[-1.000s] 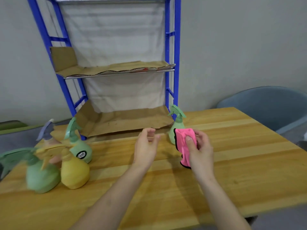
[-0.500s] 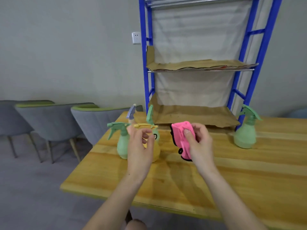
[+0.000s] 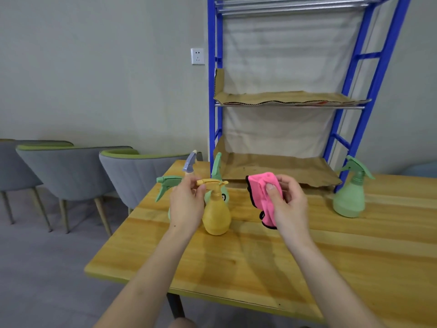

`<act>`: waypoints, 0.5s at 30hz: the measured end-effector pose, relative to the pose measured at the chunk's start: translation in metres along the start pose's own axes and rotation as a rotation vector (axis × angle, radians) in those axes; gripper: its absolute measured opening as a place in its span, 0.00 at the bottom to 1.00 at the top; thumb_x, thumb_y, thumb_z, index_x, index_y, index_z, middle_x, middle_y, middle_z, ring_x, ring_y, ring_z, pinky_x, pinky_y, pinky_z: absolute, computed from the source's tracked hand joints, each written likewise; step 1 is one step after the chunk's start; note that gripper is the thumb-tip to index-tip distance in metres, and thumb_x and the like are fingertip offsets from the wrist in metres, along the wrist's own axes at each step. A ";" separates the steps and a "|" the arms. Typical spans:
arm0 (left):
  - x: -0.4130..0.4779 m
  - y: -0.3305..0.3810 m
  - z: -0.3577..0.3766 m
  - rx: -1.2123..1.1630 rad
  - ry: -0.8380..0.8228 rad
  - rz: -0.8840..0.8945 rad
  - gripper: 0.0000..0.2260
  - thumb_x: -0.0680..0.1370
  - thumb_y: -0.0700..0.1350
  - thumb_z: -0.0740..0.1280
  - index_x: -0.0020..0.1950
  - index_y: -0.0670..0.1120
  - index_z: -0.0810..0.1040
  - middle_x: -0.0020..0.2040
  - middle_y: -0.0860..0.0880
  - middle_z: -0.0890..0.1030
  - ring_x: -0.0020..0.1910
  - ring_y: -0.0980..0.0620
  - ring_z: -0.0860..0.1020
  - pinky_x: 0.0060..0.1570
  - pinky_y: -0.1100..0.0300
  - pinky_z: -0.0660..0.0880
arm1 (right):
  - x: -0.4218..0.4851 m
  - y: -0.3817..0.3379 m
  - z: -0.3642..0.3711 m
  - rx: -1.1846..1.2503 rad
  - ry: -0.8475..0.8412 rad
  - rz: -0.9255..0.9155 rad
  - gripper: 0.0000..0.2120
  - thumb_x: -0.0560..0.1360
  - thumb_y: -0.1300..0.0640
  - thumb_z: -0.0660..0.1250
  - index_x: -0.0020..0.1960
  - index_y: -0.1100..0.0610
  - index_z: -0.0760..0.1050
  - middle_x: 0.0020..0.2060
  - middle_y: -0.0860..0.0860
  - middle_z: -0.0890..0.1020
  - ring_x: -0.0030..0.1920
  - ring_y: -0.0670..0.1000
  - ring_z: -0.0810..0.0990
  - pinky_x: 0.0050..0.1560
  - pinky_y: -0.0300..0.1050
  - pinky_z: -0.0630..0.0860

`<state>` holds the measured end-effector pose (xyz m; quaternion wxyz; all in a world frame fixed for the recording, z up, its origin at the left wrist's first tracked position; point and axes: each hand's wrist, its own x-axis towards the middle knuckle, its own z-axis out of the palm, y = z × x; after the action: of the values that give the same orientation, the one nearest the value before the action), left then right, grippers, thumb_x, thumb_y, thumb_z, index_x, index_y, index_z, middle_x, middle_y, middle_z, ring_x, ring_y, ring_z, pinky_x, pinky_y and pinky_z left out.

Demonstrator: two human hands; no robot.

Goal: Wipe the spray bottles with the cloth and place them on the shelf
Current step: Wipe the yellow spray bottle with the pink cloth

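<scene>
A yellow spray bottle (image 3: 217, 215) stands on the wooden table (image 3: 260, 268) near its left end. My left hand (image 3: 186, 205) pinches the nozzle end of its yellow spray head. My right hand (image 3: 287, 204) grips a folded pink cloth (image 3: 264, 197) with a black edge, held just right of that bottle. Behind my left hand stand a green bottle (image 3: 166, 185), a second green bottle (image 3: 218, 169) and one with a grey-blue head (image 3: 190, 162), partly hidden. Another green bottle (image 3: 350, 197) stands alone to the right, by the blue shelf frame (image 3: 340, 138).
The blue metal shelf rack has cardboard sheets on its lower shelf (image 3: 279, 168) and middle shelf (image 3: 288, 99), both bare. Grey chairs (image 3: 71, 166) with green trim stand left of the table. A wall socket (image 3: 197, 56) is on the wall.
The view swung left, away from the lone green bottle. My left hand reached the yellow bottle and took its spray head. My right hand kept hold of the pink cloth.
</scene>
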<state>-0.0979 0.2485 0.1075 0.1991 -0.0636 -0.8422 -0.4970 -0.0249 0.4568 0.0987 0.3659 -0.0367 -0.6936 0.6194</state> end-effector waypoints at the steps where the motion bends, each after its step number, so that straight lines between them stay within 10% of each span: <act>1: -0.002 0.001 0.001 -0.018 -0.007 0.010 0.09 0.83 0.45 0.69 0.63 0.49 0.81 0.49 0.56 0.82 0.53 0.52 0.81 0.55 0.52 0.79 | 0.000 -0.003 -0.002 0.014 0.011 -0.003 0.08 0.82 0.61 0.69 0.59 0.51 0.80 0.52 0.46 0.85 0.47 0.41 0.84 0.44 0.40 0.82; 5: -0.013 0.011 0.012 -0.058 -0.056 0.084 0.07 0.82 0.46 0.70 0.58 0.56 0.80 0.54 0.52 0.82 0.54 0.56 0.80 0.55 0.60 0.76 | 0.009 -0.015 -0.017 0.043 0.041 -0.053 0.09 0.82 0.63 0.69 0.58 0.51 0.81 0.50 0.46 0.85 0.40 0.39 0.81 0.34 0.36 0.79; 9: -0.027 0.030 0.027 -0.182 -0.124 0.159 0.07 0.81 0.42 0.71 0.57 0.54 0.80 0.49 0.61 0.79 0.53 0.69 0.76 0.53 0.69 0.73 | 0.024 -0.028 -0.039 -0.051 0.045 -0.105 0.11 0.81 0.60 0.71 0.56 0.44 0.82 0.49 0.38 0.85 0.49 0.40 0.82 0.47 0.36 0.80; 15: -0.043 0.045 0.062 -0.322 -0.280 0.187 0.09 0.80 0.40 0.72 0.54 0.55 0.81 0.49 0.58 0.84 0.51 0.61 0.80 0.55 0.63 0.75 | 0.041 -0.040 -0.066 -0.213 -0.035 -0.142 0.12 0.80 0.59 0.73 0.56 0.42 0.82 0.48 0.33 0.84 0.52 0.37 0.81 0.49 0.35 0.78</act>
<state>-0.0620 0.3283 0.1002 0.1129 -0.2407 -0.7618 -0.5907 -0.0022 0.5227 0.1509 0.3907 -0.0152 -0.7626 0.5153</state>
